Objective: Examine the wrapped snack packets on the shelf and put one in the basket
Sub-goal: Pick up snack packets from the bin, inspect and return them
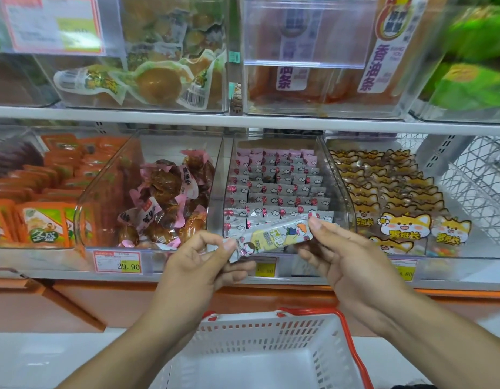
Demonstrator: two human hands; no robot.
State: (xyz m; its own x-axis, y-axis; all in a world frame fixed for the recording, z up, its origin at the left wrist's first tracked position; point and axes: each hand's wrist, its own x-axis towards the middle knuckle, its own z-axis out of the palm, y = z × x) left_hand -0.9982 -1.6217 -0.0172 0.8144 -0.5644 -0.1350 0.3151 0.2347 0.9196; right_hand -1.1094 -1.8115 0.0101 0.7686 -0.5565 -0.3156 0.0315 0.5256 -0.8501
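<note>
Reading from the left, the orange packets [44, 226] in the lower shelf's first bin carry green characters too small to make out, and the price tag [118, 262] under the next bin shows 29.90. That bin holds brown snacks in pink-edged wrappers [164, 197] with white labels I cannot read. The left hand [195, 265] pinches the lower left end of a long snack packet [271, 234] between thumb and curled fingers. The packet, printed yellow and white with cartoon figures and blurred lettering, slants up to the right in front of the bin of small pink-and-grey packets [276, 186], above the basket [265, 332]. The right hand [352, 256] pinches its upper right end. A yellow tag behind the hands is mostly hidden. Fox-faced packets [403, 226] fill the bin further right. On the upper shelf, a tall label [375, 66] reads 香油条. The white basket with red handles is cut off by the frame's bottom edge.
</note>
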